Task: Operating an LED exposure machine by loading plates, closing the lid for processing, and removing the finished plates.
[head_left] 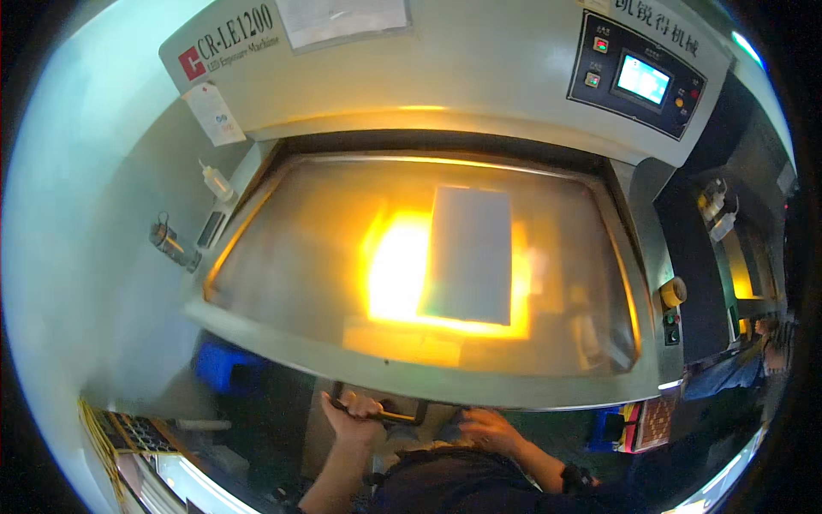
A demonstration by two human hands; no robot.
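Glass exposure bed [300, 257] glowing amber, left hand [353, 417] fingers clenched on handle [390, 415], right hand [488, 428] fingers unclear

A grey rectangular panel [469, 255] is seen over an orange-yellow glow on the pale grey machine [479, 77], a dark blue control plate [638, 77] far right, a blue crate [224, 367] near left.

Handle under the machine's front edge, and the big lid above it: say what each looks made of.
Handle, gripped by the left hand: probably dark metal bar, thin and rigid. Lid: likely clear glass or plastic in a grey painted metal frame; yellow light glows through.
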